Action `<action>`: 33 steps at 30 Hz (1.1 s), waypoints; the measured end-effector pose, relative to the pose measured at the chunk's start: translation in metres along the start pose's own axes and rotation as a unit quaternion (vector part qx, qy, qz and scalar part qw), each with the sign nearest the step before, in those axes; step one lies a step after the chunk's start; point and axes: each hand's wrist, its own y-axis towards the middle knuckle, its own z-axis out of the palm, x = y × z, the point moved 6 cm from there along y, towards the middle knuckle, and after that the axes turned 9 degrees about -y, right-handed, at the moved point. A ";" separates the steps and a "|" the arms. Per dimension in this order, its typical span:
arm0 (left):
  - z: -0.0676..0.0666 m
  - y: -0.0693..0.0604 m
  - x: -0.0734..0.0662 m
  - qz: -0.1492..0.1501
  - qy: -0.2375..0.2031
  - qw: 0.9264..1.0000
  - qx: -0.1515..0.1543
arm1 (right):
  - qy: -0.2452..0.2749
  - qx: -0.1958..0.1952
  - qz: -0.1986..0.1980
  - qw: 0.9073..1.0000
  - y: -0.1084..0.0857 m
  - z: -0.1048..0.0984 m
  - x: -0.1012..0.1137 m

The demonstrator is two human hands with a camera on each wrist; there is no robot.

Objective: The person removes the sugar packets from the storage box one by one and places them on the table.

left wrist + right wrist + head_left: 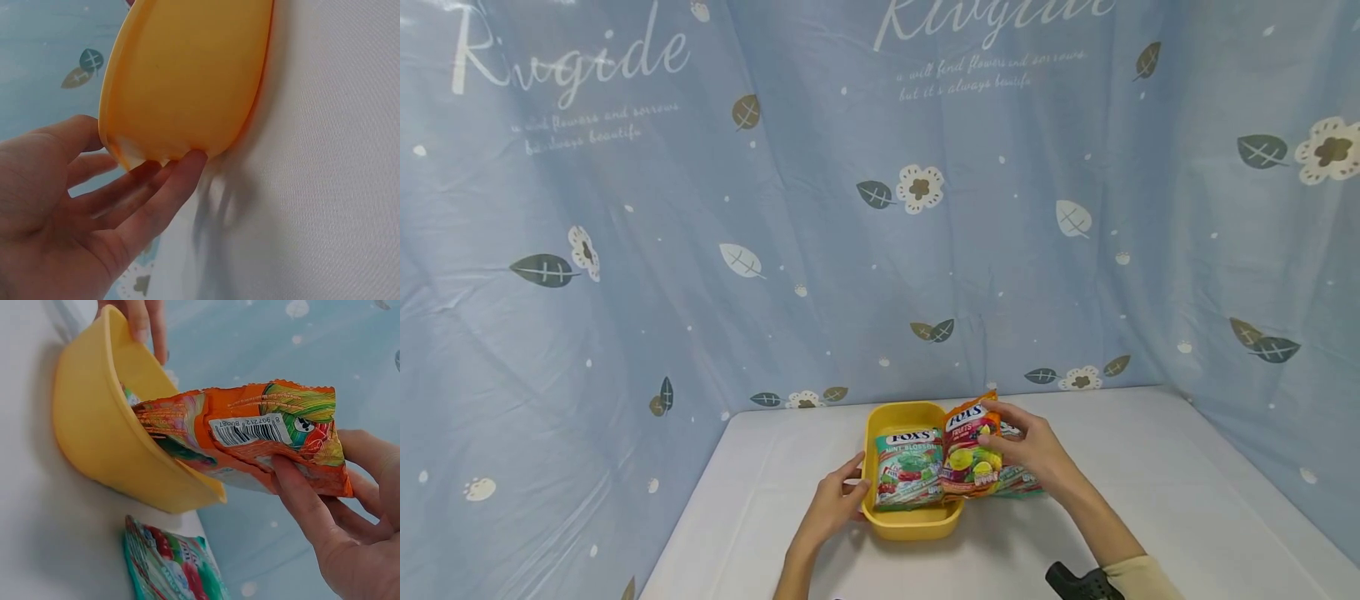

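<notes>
Barcode (249,430) (R-wrist only); R hand (1033,446) pinches orange pkt (972,452), L hand (833,504) grips tub (916,531).

I've room in the near end of the yellow tub (917,528)! Mint bag (908,472) fills its middle, orange bag (964,454) blocks the right.

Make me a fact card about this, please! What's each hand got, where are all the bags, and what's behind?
Left hand: holds the left side of the yellow tub
Right hand: holds the orange bag, one end over the tub's rim
First green bag: inside the tub
Second green bag: on the white table, right of the tub
Behind: blue cloth with leaves and flowers
</notes>
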 end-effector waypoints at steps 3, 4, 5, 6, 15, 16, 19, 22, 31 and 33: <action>0.000 0.000 0.000 -0.001 0.004 1.000 0.000 | -0.009 -0.004 0.004 1.000 -0.002 -0.006 -0.001; 0.000 0.000 0.000 -0.001 0.004 1.000 0.001 | -0.013 -0.005 0.004 1.000 -0.003 -0.008 0.000; 0.000 0.000 0.001 -0.001 0.003 1.000 0.001 | -0.018 -0.006 0.004 1.000 -0.004 -0.011 0.000; 0.001 0.000 0.001 0.000 0.002 1.000 0.001 | -0.020 -0.007 0.004 1.000 -0.005 -0.013 0.001; 0.001 0.000 0.001 -0.002 0.003 1.000 0.000 | -0.025 -0.011 0.002 1.000 -0.009 -0.038 -0.006; 0.001 0.000 0.001 -0.003 0.004 1.000 -0.001 | -0.028 -0.013 0.003 1.000 -0.009 -0.041 -0.008; 0.001 -0.001 0.002 -0.007 0.005 1.000 -0.001 | -0.037 -0.016 0.009 0.999 -0.009 -0.049 -0.014; 0.001 -0.001 0.002 -0.009 0.002 1.000 0.001 | -0.041 -0.021 0.012 0.999 -0.009 -0.055 -0.019; 0.000 -0.001 0.002 -0.002 -0.002 1.000 0.002 | -0.049 -0.026 0.008 0.998 -0.012 -0.072 -0.032; 0.000 -0.001 0.002 0.001 -0.007 1.000 0.004 | -0.054 -0.028 0.014 0.998 -0.013 -0.075 -0.035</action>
